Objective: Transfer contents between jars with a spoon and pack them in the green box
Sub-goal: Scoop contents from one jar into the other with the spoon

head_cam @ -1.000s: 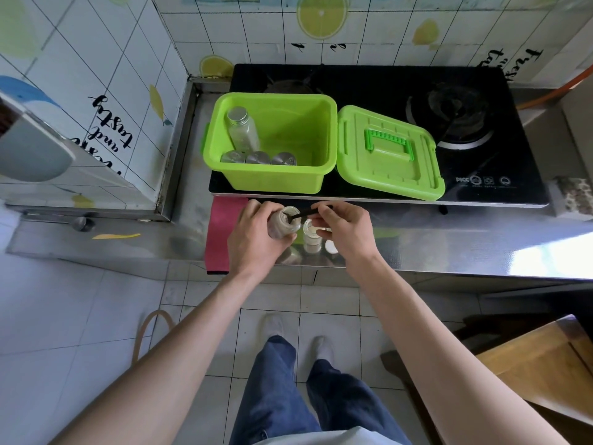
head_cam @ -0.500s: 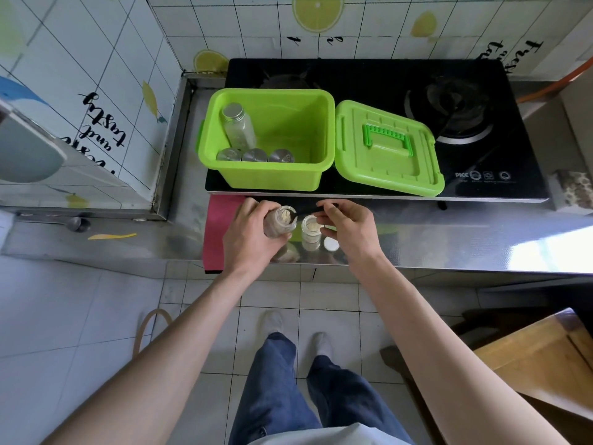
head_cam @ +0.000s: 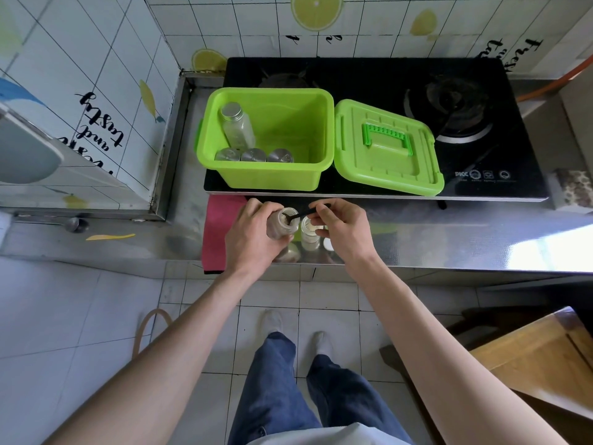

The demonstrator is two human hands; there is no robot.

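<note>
Tilted clear glass jar of brownish powder (head_cam: 280, 224) is gripped by left hand (head_cam: 253, 239). Thin black spoon (head_cam: 305, 215) is pinched by right hand (head_cam: 343, 232), bowl in the jar's mouth, handle running rightward. Small upright open jar (head_cam: 309, 234) stands just beside, nearer right hand.

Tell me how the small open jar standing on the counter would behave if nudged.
The small open jar looks narrow, upright and lidless, so a nudge would probably tip it and spill. It seems rigid and clear, possibly glass, so perhaps breakable. The steel counter looks smooth, so it might slide.
</note>
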